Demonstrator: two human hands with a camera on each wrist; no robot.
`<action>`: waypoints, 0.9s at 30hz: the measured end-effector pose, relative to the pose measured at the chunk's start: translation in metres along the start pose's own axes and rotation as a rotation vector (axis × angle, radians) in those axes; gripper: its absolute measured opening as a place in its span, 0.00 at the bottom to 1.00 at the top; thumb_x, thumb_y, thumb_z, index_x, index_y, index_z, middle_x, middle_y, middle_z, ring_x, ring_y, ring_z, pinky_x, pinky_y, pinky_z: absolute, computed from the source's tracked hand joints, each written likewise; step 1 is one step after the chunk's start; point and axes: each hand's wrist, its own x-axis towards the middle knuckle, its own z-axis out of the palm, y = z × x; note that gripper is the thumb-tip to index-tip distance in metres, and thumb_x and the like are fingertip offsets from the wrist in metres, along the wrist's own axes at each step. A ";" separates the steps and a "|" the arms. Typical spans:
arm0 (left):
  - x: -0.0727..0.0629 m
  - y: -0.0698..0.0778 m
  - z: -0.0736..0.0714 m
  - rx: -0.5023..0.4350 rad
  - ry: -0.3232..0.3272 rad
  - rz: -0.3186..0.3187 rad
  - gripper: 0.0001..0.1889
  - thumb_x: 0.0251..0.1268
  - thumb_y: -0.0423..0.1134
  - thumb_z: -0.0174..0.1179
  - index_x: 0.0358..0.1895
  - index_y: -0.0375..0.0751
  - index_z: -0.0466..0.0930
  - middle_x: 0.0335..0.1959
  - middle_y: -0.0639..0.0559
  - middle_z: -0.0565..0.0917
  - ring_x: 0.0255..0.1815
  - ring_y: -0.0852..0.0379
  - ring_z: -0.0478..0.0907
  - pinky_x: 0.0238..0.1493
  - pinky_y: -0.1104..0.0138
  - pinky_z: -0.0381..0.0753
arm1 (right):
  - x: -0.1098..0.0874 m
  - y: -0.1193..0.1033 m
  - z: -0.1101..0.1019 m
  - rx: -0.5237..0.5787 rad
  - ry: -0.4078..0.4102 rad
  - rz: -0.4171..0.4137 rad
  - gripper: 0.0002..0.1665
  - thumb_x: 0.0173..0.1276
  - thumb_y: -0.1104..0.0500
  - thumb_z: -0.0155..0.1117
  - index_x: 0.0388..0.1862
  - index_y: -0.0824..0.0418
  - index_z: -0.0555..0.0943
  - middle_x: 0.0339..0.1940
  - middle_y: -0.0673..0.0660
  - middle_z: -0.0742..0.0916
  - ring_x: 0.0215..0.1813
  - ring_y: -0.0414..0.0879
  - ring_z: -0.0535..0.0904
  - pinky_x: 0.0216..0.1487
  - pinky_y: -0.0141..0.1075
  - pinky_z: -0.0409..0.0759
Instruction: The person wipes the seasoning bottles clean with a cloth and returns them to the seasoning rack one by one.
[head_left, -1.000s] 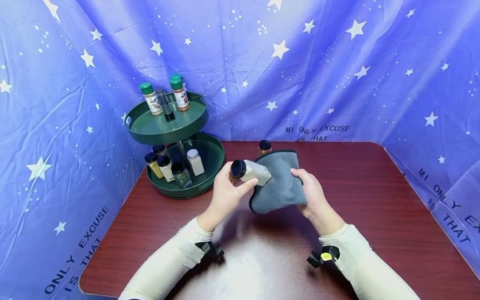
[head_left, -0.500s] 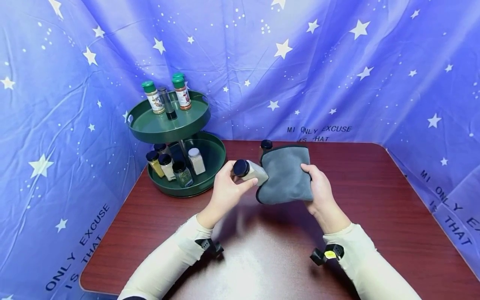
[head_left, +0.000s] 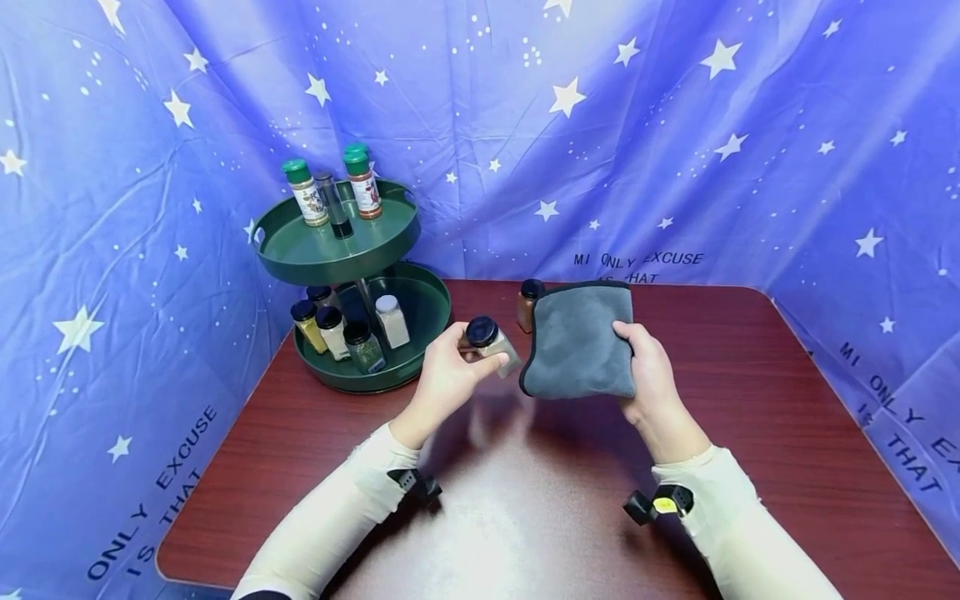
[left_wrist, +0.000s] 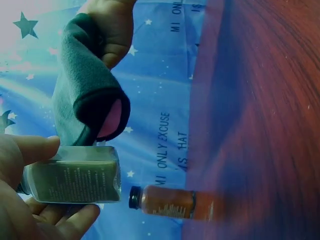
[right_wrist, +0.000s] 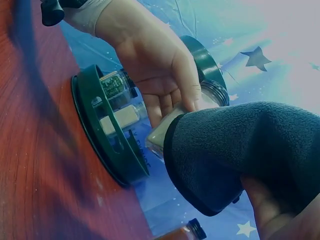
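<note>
on the wood-grained table (head_left: 795,383), the two-tier green rack (head_left: 337,268) stands at your left. your right hand (head_left: 654,387) pinches the gray cloth (head_left: 581,342); your left hand (head_left: 450,375) grips the black-lidded spice jar (left_wrist: 85,181), tilted above the table, just beside the cloth. another black-lidded jar (head_left: 526,311) stands behind.

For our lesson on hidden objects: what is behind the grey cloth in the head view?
Past the left edge of the grey cloth, part of a black-lidded brown jar shows. The cloth covers the jar's right side and anything else directly behind.
</note>
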 end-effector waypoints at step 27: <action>0.052 -0.016 -0.073 0.390 0.127 -0.069 0.21 0.53 0.46 0.77 0.43 0.36 0.81 0.34 0.44 0.85 0.36 0.47 0.81 0.40 0.57 0.78 | -0.001 -0.002 -0.001 -0.010 0.008 -0.002 0.10 0.82 0.55 0.47 0.46 0.57 0.75 0.30 0.46 0.87 0.31 0.38 0.85 0.36 0.31 0.84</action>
